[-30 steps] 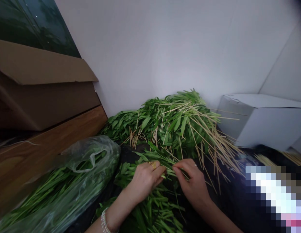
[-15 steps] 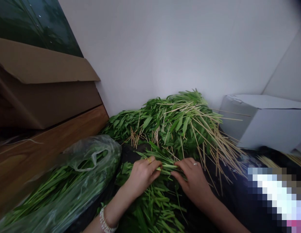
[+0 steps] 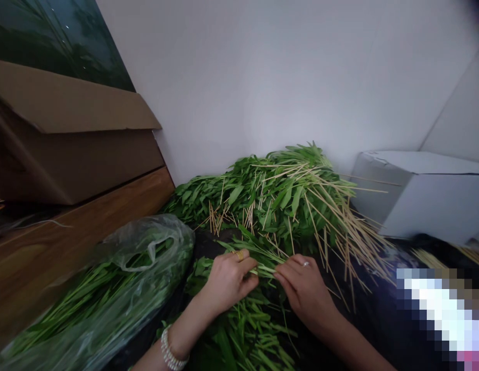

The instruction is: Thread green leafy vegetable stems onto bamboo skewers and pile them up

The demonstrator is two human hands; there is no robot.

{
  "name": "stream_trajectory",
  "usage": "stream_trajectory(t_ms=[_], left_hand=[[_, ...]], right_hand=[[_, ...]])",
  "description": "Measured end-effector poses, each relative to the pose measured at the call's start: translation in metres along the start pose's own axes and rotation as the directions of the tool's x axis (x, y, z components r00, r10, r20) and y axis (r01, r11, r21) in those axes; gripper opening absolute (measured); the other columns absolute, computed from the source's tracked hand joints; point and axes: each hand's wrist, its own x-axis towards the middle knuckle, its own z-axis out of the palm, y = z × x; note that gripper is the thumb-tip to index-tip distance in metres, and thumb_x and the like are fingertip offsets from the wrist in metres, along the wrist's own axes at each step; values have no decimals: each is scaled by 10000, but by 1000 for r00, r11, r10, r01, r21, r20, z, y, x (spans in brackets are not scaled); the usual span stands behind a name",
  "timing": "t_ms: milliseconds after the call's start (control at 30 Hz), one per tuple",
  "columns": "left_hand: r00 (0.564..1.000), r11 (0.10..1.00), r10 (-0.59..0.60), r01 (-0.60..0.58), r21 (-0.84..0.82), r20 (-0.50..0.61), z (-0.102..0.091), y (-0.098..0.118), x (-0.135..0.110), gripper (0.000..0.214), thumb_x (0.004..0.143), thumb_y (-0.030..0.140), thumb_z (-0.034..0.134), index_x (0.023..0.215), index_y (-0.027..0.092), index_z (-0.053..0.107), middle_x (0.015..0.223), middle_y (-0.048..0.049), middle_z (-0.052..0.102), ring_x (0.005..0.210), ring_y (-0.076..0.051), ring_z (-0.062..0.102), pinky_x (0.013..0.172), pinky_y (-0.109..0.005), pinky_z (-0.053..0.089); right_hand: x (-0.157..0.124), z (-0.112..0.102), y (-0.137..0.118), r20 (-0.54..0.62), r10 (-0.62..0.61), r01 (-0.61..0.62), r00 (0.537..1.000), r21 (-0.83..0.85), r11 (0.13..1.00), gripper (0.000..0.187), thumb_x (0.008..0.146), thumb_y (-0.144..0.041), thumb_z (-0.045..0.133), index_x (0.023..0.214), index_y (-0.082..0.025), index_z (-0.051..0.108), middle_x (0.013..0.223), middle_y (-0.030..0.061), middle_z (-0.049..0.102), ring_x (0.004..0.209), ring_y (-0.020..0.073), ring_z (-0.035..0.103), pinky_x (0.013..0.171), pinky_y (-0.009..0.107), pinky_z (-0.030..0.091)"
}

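Note:
Between my two hands runs a small bunch of leafy green stalks (image 3: pixel 265 270), pale where they show. My left hand (image 3: pixel 229 278), with a ring and a beaded bracelet, pinches them on one side. On the other side, the fingertips of my right hand (image 3: pixel 307 286) are closed on the same stalks, thumb underneath. Below the hands lies a loose pile of cut greens (image 3: pixel 254 330). Just beyond them is a larger heap of leafy greens (image 3: pixel 239 193), with many thin wooden skewers (image 3: pixel 340 216) in it, their ends sticking out to the right.
A clear plastic bag (image 3: pixel 158 278) full of long greens lies at the left, beside a wooden surface (image 3: pixel 146 193). On that surface stands an open cardboard box (image 3: pixel 100 159). A white box (image 3: pixel 436 201) is at the right, and a pale wall (image 3: pixel 270 77) rises behind the heap.
My right hand has shifted slightly left and its thumb and fingers have closed on the stalks. The left hand stays nearly in place, still pinching them.

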Motion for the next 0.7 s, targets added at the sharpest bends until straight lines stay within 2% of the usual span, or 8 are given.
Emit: stream_trajectory(t_ms=[100, 200, 267, 333, 400, 500, 600, 700], left_hand=[[975, 964, -184, 156, -217, -120, -3, -2, 4, 131, 740, 90, 523, 705, 171, 619, 661, 5, 540, 631, -136, 525, 599, -227, 373], [898, 877, -381, 276, -393, -218, -14, -17, 7, 169, 747, 100, 483, 623, 170, 575, 636, 7, 526, 623, -137, 504, 601, -233, 370], [851, 842, -448, 300, -447, -273, -21, -29, 8, 191, 800, 145, 468, 638, 172, 565, 686, -1, 537, 686, -148, 519, 658, -243, 389], [837, 834, -456, 282, -474, -304, -25, -36, 8, 210, 864, 191, 434, 687, 178, 547, 761, -8, 544, 767, -156, 530, 733, -253, 402], [861, 820, -445, 281, -499, -247, -25, -34, 7, 220, 924, 232, 377, 765, 191, 524, 755, 5, 536, 741, -148, 527, 717, -248, 411], [927, 847, -364, 291, -444, -86, -20, -19, 5, 209, 966, 259, 337, 911, 204, 531, 762, 10, 580, 704, -144, 551, 672, -243, 417], [986, 942, -164, 159, -295, 10, -13, -4, 3, 183, 959, 287, 416, 990, 214, 580, 906, -17, 662, 831, -168, 610, 752, -263, 423], [996, 983, 11, 4, -181, 83, -7, 1, 2, 180, 924, 328, 523, 1056, 243, 611, 919, -7, 696, 842, -179, 632, 756, -269, 423]], right_hand=[[0, 1, -3, -14, 21, -20, 1000, 95, 995, 190, 954, -203, 429, 837, -208, 578, 746, 2, 590, 800, 181, 483, 762, 341, 296], [-1, 1, 0, -27, 90, -84, 996, 179, 980, 185, 952, -220, 441, 817, -214, 568, 768, 0, 610, 797, 178, 498, 732, 324, 302], [-1, 2, 4, -23, 146, -137, 989, 216, 967, 190, 951, -234, 450, 799, -218, 562, 762, -4, 614, 792, 178, 504, 716, 315, 306], [-1, 4, 7, -11, 171, -164, 985, 228, 960, 202, 953, -246, 451, 784, -219, 557, 755, -6, 613, 791, 179, 507, 713, 312, 306], [-1, 6, 7, -4, 151, -147, 988, 209, 967, 204, 957, -246, 446, 791, -218, 560, 769, -4, 618, 797, 179, 506, 723, 317, 301], [-2, 7, 4, 1, 101, -100, 995, 149, 984, 187, 957, -229, 444, 824, -217, 575, 793, -1, 625, 805, 181, 500, 743, 327, 291], [-2, 7, 1, 19, 60, -62, 998, 85, 994, 181, 953, -214, 446, 838, -212, 586, 777, 3, 612, 813, 186, 490, 765, 338, 287], [-3, 7, -1, 30, 23, -24, 999, 39, 999, 195, 953, -199, 436, 827, -203, 586, 746, 6, 592, 808, 188, 476, 783, 347, 285]])
